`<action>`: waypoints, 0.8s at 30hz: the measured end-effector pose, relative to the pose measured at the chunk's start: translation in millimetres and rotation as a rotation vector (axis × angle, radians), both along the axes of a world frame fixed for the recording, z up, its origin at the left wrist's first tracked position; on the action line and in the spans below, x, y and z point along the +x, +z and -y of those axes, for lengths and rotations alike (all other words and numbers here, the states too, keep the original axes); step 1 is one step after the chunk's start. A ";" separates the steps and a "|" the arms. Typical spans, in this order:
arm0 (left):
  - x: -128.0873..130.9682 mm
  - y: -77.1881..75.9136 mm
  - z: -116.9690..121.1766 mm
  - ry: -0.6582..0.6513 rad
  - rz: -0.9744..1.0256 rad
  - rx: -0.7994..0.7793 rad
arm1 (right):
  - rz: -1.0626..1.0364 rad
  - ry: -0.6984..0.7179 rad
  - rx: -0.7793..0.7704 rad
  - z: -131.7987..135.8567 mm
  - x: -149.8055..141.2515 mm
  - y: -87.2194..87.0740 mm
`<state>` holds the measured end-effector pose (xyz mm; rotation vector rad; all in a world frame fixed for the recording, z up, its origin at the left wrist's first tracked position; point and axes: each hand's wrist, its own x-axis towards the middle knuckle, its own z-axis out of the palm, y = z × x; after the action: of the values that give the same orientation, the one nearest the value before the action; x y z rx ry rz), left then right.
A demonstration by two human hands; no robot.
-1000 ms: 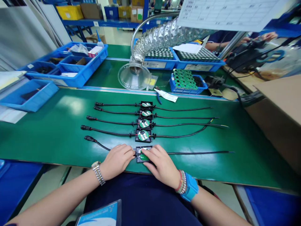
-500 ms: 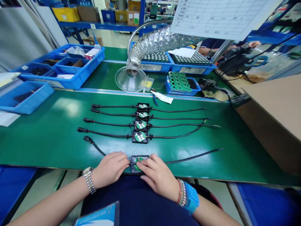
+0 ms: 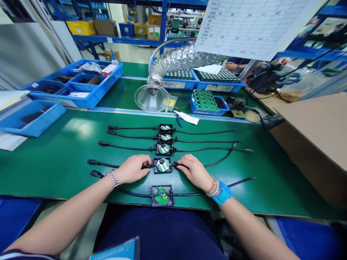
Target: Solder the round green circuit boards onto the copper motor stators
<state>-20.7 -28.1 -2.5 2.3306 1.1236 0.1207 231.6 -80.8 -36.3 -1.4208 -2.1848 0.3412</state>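
My left hand (image 3: 135,168) pinches the black cable (image 3: 110,164) on the left of a square black housing (image 3: 163,171). On that housing's other side, my right hand (image 3: 193,169) is closed on the cable (image 3: 217,163) that leads right. A round green circuit board (image 3: 163,164) with whitish patches sits inside. Nearer me, by the table edge, lies another black housing (image 3: 154,204) with a green board (image 3: 162,195) and red and yellow wires; neither hand touches it. Beyond my hands are several like housings, the closest with a board (image 3: 164,148), in a column with cables to both sides.
A clear funnel hood (image 3: 152,98) on a foil duct hangs behind the row. White tube (image 3: 187,117) and blue-handled pliers (image 3: 179,120) lie near it. Blue bins (image 3: 93,99) stand left, a small blue basket of green boards (image 3: 207,111) behind, a cardboard box (image 3: 311,151) right. Another person's hand (image 3: 284,60) shows far right.
Both hands have left the nearest housing and moved forward to the cables of the one beyond it. That housing has shifted slightly toward me, away from the others. The view has tilted up a little.
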 end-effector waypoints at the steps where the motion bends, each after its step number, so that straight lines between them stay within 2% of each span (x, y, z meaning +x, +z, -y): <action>1: -0.9 2.6 0.7 0.020 0.041 -0.048 | -0.073 0.016 -0.002 1.7 0.3 4.9; 5: -2.2 18.4 -3.5 0.063 0.223 -0.206 | -0.255 0.053 0.062 2.9 5.6 27.1; 9: 2.2 27.2 -10.2 -0.034 0.430 -0.205 | -0.191 0.028 0.226 5.8 9.4 40.0; 11: 6.0 24.7 -10.7 -0.067 0.403 -0.110 | -0.073 0.006 0.323 12.0 7.2 43.6; 15: 15.2 10.0 -8.5 -0.119 0.138 0.281 | 0.188 0.009 0.425 28.1 -7.9 47.9; 18: 22.2 -1.8 -7.5 -0.175 -0.028 0.511 | 0.273 0.033 0.462 35.6 -21.8 44.9; 21: 27.4 -8.8 -7.4 -0.220 -0.101 0.600 | 0.314 0.049 0.448 37.9 -30.9 35.7; 24: 28.0 -10.0 -7.1 -0.262 -0.111 0.606 | 0.334 0.051 0.420 38.6 -34.8 25.4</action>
<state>7.3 -20.9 -12.5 3.0335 0.9034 0.2678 196.8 -119.4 -10.9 -1.2516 -2.3713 -0.3478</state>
